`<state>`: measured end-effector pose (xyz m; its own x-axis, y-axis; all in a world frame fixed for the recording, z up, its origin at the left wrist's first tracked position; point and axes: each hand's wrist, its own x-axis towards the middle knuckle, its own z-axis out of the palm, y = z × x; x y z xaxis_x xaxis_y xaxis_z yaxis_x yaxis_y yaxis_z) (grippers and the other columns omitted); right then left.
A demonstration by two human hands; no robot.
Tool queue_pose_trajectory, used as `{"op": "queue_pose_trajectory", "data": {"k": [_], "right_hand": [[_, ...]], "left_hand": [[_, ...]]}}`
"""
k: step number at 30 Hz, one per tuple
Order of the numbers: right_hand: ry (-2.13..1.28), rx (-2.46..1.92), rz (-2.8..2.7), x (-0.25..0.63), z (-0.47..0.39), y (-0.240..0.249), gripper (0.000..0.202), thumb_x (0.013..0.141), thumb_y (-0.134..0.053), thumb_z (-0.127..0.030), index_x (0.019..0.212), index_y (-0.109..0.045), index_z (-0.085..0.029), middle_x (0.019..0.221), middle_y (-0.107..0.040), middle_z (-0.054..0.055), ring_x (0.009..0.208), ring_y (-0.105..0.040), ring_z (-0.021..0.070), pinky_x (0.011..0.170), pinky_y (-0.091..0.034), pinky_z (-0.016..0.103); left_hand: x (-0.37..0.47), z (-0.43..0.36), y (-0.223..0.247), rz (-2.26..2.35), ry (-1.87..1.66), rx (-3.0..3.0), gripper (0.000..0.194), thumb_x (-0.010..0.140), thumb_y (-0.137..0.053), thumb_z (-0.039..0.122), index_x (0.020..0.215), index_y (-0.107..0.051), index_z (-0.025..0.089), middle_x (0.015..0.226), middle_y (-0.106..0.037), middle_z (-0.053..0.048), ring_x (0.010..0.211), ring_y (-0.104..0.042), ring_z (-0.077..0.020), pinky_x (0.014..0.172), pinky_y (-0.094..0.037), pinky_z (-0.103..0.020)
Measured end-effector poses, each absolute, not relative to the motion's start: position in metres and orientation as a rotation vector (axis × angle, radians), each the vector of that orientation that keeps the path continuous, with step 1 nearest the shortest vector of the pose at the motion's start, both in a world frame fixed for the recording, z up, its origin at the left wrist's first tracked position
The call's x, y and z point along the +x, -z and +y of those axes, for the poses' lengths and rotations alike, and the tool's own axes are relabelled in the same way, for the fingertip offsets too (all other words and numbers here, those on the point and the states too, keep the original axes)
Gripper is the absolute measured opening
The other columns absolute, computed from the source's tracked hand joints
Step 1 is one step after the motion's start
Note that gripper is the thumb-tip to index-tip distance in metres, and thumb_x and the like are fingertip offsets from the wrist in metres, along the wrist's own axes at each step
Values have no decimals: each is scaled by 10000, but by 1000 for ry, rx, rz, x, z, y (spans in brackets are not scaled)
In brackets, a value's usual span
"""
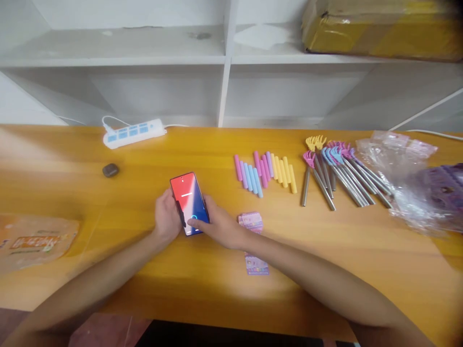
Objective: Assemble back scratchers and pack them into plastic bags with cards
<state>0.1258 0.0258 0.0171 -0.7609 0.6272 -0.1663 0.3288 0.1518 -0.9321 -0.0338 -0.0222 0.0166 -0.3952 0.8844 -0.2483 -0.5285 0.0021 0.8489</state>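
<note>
On the table (197, 150), a bare lane is running from just left of the back edge's middle forward between the power strip (133, 133) and the coloured tubes (265, 172), reaching the phone (188, 200), where the left hand (168, 217) and the right hand (222, 222) are closing it off. Toward the back right corner, metal-handled rakes (347, 179) and crumpled clear plastic (383, 166) are blocking passage, while 2 forearms (119, 262) are crossing the front edge, with a bare patch lying between the right forearm (300, 267) and the rakes.
</note>
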Motion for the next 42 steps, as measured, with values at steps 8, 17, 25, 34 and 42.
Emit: {"op": "queue_pose_trajectory", "data": {"k": [8,17,25,34,42], "right_hand": [[-1743,-879,-1832,124,37,2,590,921,-690,-239,1463,-459,-227,1366,-642,86,1228,-651,226,1093,-544,419],[-1758,-776,-1807,127,43,12,670,926,-717,-269,1532,-431,-248,1453,-591,84,1358,-587,245,1206,-476,476],[-1757,-796,-1886,132,45,5,703,867,-806,-387,1465,-479,-214,1424,-568,111,1326,-578,259,1166,-498,458],[-1835,-612,-1947,138,51,1,618,966,-693,-374,1498,-455,-171,1446,-532,134,1337,-541,243,1213,-456,455],[-1888,-538,-1959,140,54,-3,498,1028,-617,-412,1441,-507,-156,1407,-541,133,1363,-503,248,1220,-428,460]], "left_hand": [[-21,-4,-19,1109,-1587,484,421,892,-586,565,1045,-732,201,1090,-798,-111,1139,-738,-383,974,-600,-535],[-36,-2,-20,939,-1317,442,651,979,-455,702,1253,-742,187,1224,-792,-146,1291,-676,-412,1103,-537,-609],[-36,-3,-17,923,-1308,416,655,992,-458,705,1243,-756,177,1220,-795,-139,1283,-682,-411,1124,-532,-597],[-36,-4,-25,952,-1307,176,816,1030,-284,715,1338,-696,82,1262,-773,-216,1272,-690,-425,1136,-503,-610],[-36,-3,-21,919,-1302,199,835,1003,-316,757,1318,-715,94,1201,-795,-210,1208,-725,-425,1084,-541,-603]]}}
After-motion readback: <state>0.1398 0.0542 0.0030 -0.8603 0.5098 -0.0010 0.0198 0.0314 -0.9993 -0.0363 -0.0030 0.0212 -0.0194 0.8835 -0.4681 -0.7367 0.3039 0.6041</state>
